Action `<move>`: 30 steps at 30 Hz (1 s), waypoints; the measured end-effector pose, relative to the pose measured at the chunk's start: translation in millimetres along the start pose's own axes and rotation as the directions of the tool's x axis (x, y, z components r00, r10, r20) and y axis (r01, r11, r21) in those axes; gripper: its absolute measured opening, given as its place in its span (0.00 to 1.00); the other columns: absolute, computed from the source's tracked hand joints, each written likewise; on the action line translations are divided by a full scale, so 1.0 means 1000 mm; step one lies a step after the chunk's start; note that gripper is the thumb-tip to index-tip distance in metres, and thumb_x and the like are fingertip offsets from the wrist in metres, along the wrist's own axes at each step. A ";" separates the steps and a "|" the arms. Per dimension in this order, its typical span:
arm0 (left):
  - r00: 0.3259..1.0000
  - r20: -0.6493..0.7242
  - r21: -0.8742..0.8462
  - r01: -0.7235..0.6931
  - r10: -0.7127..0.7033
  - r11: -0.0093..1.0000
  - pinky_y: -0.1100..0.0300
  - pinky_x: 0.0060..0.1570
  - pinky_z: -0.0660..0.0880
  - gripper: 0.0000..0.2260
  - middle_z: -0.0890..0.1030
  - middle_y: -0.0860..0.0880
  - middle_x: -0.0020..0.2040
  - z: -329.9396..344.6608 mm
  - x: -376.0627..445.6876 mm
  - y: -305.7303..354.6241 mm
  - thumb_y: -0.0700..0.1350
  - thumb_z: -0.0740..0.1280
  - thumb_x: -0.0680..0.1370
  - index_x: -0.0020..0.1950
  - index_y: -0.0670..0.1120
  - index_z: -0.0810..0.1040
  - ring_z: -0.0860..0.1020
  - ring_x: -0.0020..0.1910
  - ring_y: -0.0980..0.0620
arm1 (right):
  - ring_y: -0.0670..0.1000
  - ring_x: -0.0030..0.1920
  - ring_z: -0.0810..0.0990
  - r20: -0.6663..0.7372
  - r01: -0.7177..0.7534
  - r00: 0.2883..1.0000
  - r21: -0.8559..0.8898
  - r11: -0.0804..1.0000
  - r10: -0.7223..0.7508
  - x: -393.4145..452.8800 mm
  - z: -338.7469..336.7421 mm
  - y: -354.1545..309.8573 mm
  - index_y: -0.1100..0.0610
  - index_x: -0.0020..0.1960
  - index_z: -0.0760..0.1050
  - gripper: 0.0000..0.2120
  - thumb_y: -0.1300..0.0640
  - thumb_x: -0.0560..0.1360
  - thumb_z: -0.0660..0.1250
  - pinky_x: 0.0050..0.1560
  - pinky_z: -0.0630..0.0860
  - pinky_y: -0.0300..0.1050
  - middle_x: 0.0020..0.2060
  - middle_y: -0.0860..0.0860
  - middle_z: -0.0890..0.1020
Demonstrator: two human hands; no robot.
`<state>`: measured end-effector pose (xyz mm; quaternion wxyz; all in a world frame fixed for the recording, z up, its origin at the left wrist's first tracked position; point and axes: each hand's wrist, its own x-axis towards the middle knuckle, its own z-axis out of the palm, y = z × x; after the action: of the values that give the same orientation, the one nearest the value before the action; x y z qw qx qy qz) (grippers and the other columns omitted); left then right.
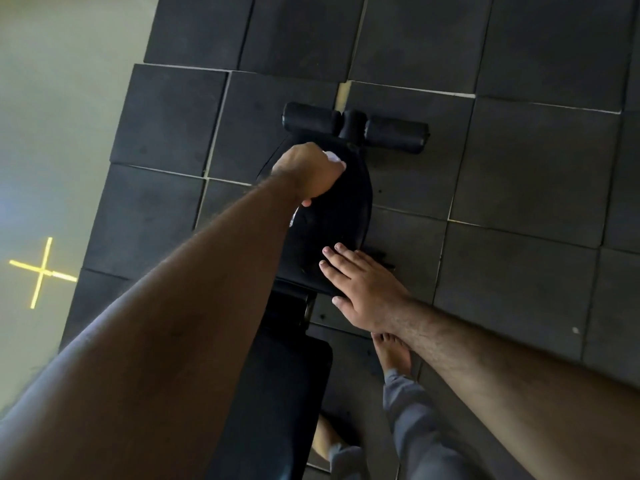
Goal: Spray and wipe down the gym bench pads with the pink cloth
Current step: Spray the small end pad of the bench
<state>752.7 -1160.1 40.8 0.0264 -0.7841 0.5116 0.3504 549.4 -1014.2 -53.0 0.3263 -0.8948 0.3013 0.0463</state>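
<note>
The black bench seat pad point(332, 216) lies in the middle of the view, with the longer back pad point(277, 393) below it. My left hand point(310, 173) is fisted at the seat pad's far end, closed on a pale cloth point(335, 159) that shows only as a small bit beyond the knuckles, and another scrap point(294, 216) under the wrist. My right hand point(360, 285) rests flat, fingers spread, on the pad's near right edge. No spray bottle is visible.
Two black foam rollers point(356, 128) cross the bench's far end. Dark rubber floor tiles point(519, 168) surround the bench; bare pale floor with a yellow cross mark point(41, 271) lies to the left. My bare feet point(393, 355) stand right of the back pad.
</note>
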 end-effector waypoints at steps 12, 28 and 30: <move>0.985 -0.055 -0.079 0.159 -0.164 0.984 0.49 0.45 0.83 0.21 0.84 0.49 0.39 0.060 -0.124 -0.069 0.66 0.65 0.83 0.39 0.52 0.77 0.85 0.40 0.41 | 0.51 0.88 0.46 0.040 0.008 0.999 -0.059 0.998 -0.005 -0.018 0.000 0.017 0.52 0.87 0.56 0.32 0.52 0.85 0.60 0.86 0.50 0.56 0.88 0.49 0.51; 0.988 -0.001 -0.240 0.152 -0.157 0.959 0.56 0.29 0.83 0.17 0.87 0.44 0.36 0.042 -0.076 -0.066 0.61 0.67 0.81 0.43 0.49 0.82 0.85 0.27 0.45 | 0.47 0.87 0.40 0.166 -0.026 0.985 -0.110 0.994 0.044 -0.011 -0.009 0.014 0.47 0.87 0.51 0.33 0.56 0.86 0.59 0.85 0.45 0.57 0.88 0.44 0.44; 0.987 -0.056 -0.120 0.140 -0.147 0.983 0.55 0.32 0.84 0.16 0.85 0.45 0.31 0.039 -0.073 -0.060 0.57 0.62 0.82 0.42 0.50 0.83 0.85 0.24 0.45 | 0.47 0.87 0.40 0.167 -0.031 0.985 -0.119 0.992 0.051 -0.013 -0.008 0.014 0.47 0.87 0.51 0.33 0.56 0.86 0.59 0.86 0.45 0.57 0.88 0.44 0.44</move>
<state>764.8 -1058.5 34.4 -0.0105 -0.8301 0.4332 0.3509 530.4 -1021.0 -50.7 0.2975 -0.8985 0.2877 0.1466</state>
